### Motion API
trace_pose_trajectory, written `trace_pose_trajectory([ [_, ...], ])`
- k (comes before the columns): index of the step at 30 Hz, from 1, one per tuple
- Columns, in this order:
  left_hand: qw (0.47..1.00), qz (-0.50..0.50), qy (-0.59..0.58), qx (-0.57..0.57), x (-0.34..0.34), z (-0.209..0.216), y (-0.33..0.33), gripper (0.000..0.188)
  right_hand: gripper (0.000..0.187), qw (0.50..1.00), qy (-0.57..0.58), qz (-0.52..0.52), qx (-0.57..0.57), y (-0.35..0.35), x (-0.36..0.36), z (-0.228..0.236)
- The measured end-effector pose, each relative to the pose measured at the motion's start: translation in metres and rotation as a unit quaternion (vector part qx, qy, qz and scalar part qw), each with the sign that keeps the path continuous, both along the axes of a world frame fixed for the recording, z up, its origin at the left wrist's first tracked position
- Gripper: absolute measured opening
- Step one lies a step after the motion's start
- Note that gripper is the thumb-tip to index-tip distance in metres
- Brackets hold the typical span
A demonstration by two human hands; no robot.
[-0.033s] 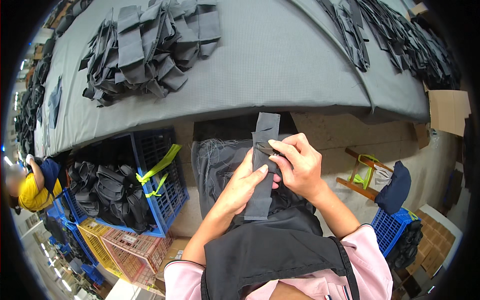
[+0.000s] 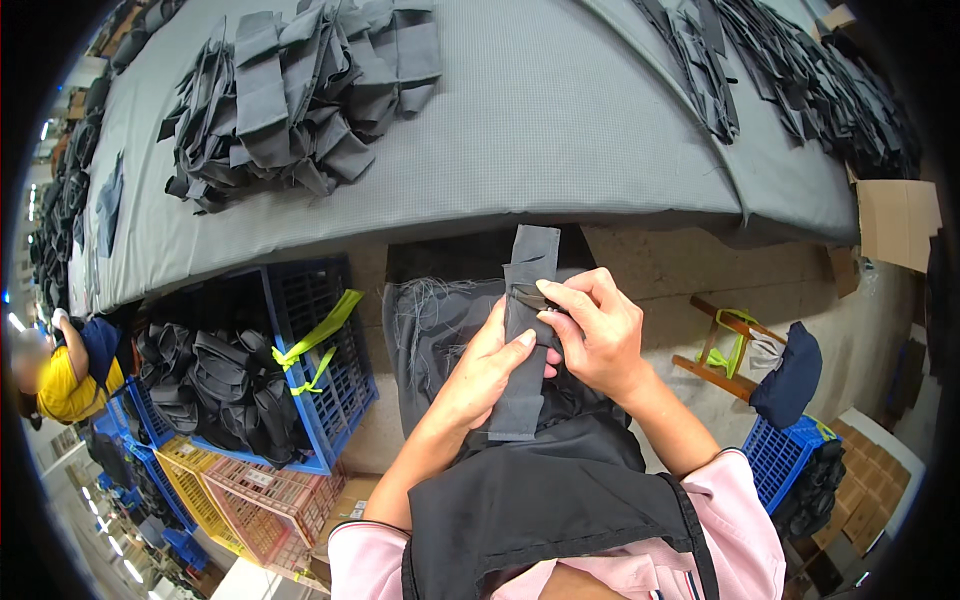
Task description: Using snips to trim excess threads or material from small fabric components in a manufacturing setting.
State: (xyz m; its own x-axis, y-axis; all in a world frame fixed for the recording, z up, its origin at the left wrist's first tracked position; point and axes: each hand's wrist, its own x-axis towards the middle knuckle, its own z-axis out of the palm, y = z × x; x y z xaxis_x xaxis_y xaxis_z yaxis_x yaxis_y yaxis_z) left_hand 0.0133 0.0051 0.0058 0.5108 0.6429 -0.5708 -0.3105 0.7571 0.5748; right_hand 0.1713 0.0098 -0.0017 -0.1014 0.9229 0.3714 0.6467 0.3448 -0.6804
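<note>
**Two hands on one dark fabric strip, below the counter's near edge**

Two hands meet over the person's lap, both closed on a single dark grey fabric strip [image 2: 524,340] that runs upright between them. The left hand [image 2: 478,375] supports the strip from the left, fingers curled behind it and the thumb laid flat across its front. The right hand [image 2: 597,335] grips a small dark snipping tool [image 2: 530,297], its tip resting on the strip near the upper end; what kind of tool it is cannot be told exactly. The strip's top reaches up towards the near edge of the counter [image 2: 560,130], while its lower end hangs over a black apron [image 2: 540,510] worn above pink sleeves [image 2: 740,520].

Under the strip lies a grey cloth with loose threads [image 2: 430,320], spread across the lap. On the far left of the grey counter sits a heap of grey fabric pieces [image 2: 300,90]; a second dark pile [image 2: 800,80] lies at the far right. Left of the lap stands a blue crate [image 2: 335,330] filled with folded dark bundles and hung with a yellow-green strap [image 2: 315,340]. Yellow and pink crates [image 2: 255,490] stand nearer. At the left rim sits another person in yellow [image 2: 65,385].
</note>
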Motion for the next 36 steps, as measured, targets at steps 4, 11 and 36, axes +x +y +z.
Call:
trace_pose_trajectory([
  [4, 1.000, -0.001, 0.000, -0.001, 0.000, 0.001, 0.000, 0.048, 0.034, 0.999, -0.028, -0.012, 0.029, -0.002, -0.002, -0.004],
  [11, 1.000, -0.003, 0.006, 0.000, -0.001, 0.000, -0.001, 0.047, 0.034, 0.999, -0.026, -0.013, 0.018, -0.003, -0.003, -0.002],
  [36, 0.990, 0.049, 0.118, 0.062, -0.001, -0.019, 0.000, 0.050, 0.012, 0.939, 0.269, 0.009, -0.213, -0.018, -0.007, -0.009],
])
